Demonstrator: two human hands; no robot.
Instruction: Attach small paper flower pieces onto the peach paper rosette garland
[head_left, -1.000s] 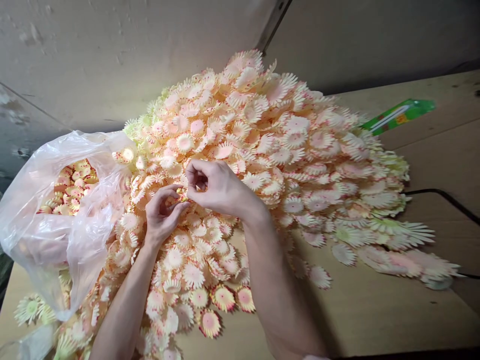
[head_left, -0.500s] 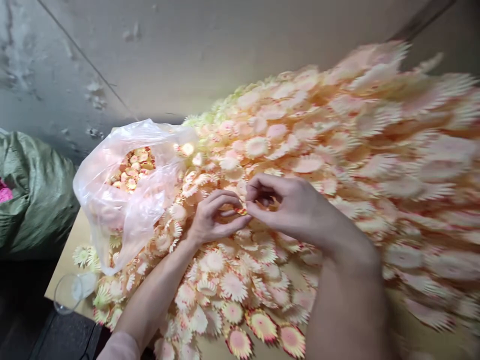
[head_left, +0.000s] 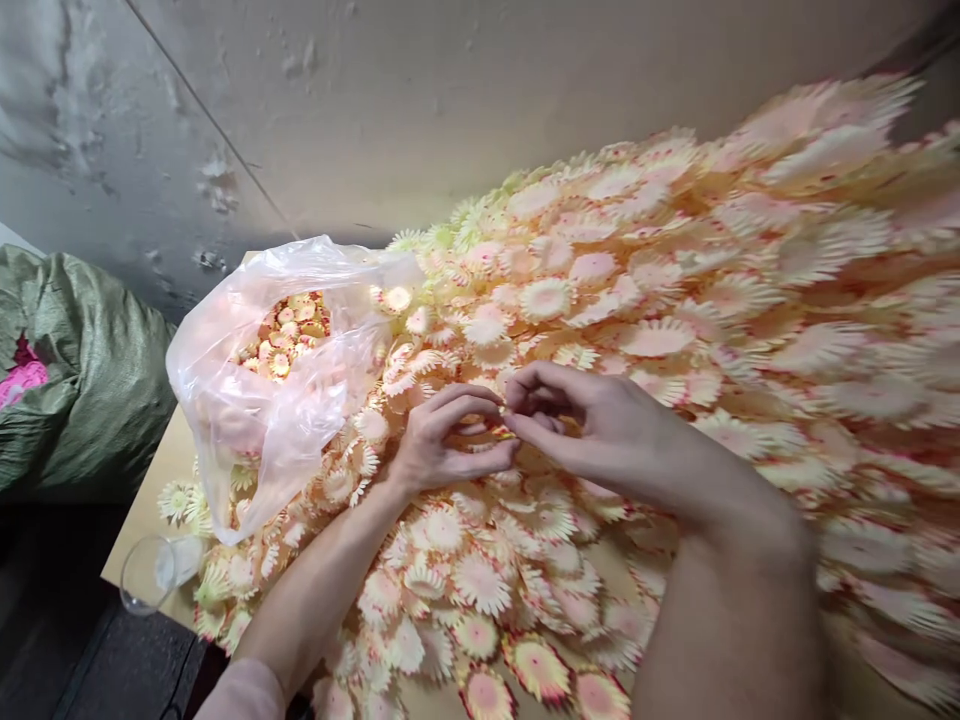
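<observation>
My left hand [head_left: 442, 445] and my right hand [head_left: 600, 425] meet fingertip to fingertip over a big heap of pale pink and cream fabric flower pieces [head_left: 675, 300]. Both hands are closed in a pinch on one small yellow-orange flower piece [head_left: 501, 432] held between them. The heap covers most of the brown table [head_left: 150, 500] and rises against the wall behind.
A clear plastic bag [head_left: 255, 400] of small yellow-pink flower centres lies open left of my hands. A clear plastic cup [head_left: 150, 575] lies at the table's left edge. A green sack [head_left: 82, 370] sits on the floor at far left.
The view has swung left, bringing the green sack and the cup into sight. My hands stay pinched together on the small piece.
</observation>
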